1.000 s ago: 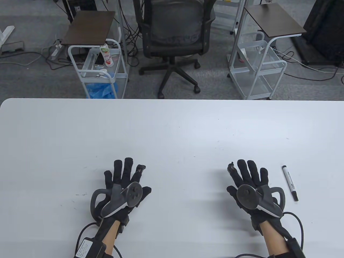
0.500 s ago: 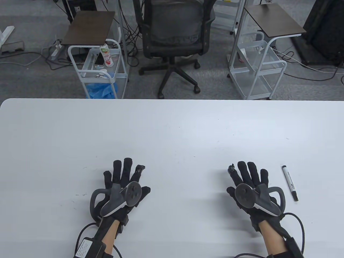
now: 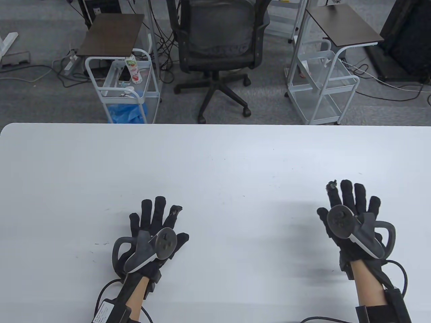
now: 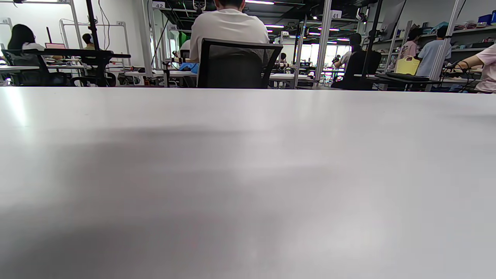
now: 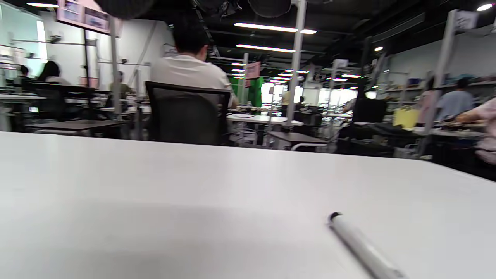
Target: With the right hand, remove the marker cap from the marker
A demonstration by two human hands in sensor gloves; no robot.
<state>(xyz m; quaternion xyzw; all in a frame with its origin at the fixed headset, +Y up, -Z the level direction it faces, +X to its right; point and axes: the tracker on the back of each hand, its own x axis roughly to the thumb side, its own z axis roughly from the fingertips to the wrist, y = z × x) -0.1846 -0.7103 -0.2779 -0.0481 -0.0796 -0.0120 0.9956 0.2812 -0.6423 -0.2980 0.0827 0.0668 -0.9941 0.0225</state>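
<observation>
Marker lying flat on the bench, under the raised right hand.

The marker (image 5: 362, 247) shows only in the right wrist view, a pale barrel with a dark far end, low and right in that view; in the table view the right hand (image 3: 353, 218) covers it. This hand has its fingers spread and holds nothing. The left hand (image 3: 156, 232) lies apart on the white bench (image 3: 215, 158), fingers spread too, also holding nothing.
</observation>
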